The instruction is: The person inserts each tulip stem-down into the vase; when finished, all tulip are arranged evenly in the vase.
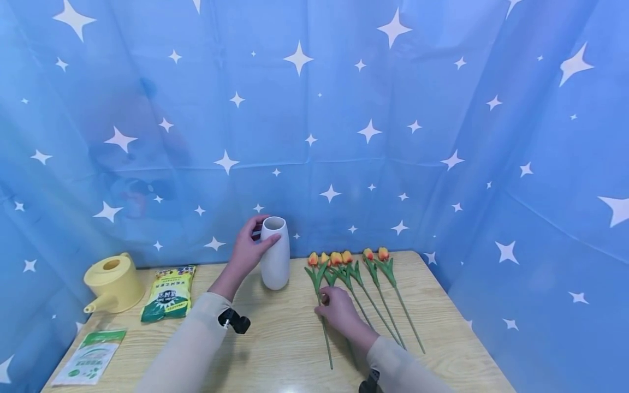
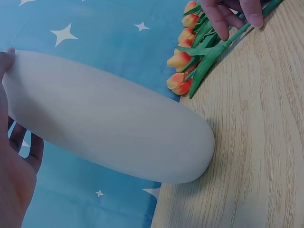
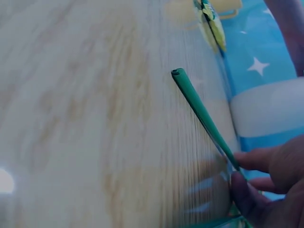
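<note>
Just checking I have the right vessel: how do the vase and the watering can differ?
The vase is white; the can is yellow.
The vase is tall and slim; the can is squat, with a spout.
The left grip holds the vase near its top; the can stands untouched.
Both have a round opening at the top.

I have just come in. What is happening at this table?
A person's left hand holds a white vase near its rim, and no flower stands in it. The right hand pinches the leftmost tulip by its stem. Five other tulips lie to its right on the table. A yellow watering can and two packets are at the left.
</note>
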### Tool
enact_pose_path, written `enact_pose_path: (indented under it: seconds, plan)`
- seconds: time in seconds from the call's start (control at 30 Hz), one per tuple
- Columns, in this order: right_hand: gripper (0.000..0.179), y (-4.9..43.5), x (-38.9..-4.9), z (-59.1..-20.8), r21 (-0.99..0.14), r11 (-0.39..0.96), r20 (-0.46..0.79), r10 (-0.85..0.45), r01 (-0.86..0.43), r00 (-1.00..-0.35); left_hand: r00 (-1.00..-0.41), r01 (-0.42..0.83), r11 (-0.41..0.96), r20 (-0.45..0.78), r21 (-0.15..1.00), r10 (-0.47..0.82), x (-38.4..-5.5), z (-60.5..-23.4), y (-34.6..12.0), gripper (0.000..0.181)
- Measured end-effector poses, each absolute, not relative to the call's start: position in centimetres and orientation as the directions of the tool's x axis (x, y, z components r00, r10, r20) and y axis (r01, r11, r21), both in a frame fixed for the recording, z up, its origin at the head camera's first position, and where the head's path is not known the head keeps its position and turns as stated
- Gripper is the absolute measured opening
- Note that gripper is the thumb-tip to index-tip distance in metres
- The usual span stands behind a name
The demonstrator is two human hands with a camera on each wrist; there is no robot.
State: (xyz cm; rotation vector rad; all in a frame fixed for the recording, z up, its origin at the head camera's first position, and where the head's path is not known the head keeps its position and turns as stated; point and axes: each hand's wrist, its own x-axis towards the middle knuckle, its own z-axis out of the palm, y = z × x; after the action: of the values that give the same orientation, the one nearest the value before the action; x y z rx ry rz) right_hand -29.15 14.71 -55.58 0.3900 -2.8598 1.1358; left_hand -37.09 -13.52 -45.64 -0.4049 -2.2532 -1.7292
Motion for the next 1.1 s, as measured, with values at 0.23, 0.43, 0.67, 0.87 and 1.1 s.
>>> enact_pose_path:
  seconds: [0.23,0.43,0.67,0.87,1.1]
  plan:
    - [0.046,14.6,-29.1,-55.3,-0.729,0.656,0.080,-0.202,-0.196,-0.976,-0.926,0.377,0.223,0.374,0.899,0.061,-37.3,-45.8,-13.6,0.064]
    - [0.039,14.7,-29.2,-55.5,-0.739,0.649,0.074,-0.187,-0.180,-0.979,-0.927,0.375,0.224,0.370,0.900,0.062,-37.3,-45.8,-13.6,0.064]
    - [0.035,14.8,-28.9,-55.4,-0.781,0.603,0.065,-0.179,-0.162,-0.982,-0.931,0.364,0.214,0.359,0.906,0.066,-37.2,-45.9,-13.6,0.063]
    - [0.032,15.1,-28.6,-54.8,-0.837,0.529,0.046,-0.186,-0.140,-0.982,-0.930,0.367,0.191,0.360,0.910,0.074,-37.0,-45.7,-13.6,0.062]
    - [0.033,15.2,-28.7,-54.1,-0.900,0.426,0.026,-0.163,-0.094,-0.986,-0.929,0.369,0.172,0.361,0.913,0.076,-37.1,-45.7,-13.6,0.061]
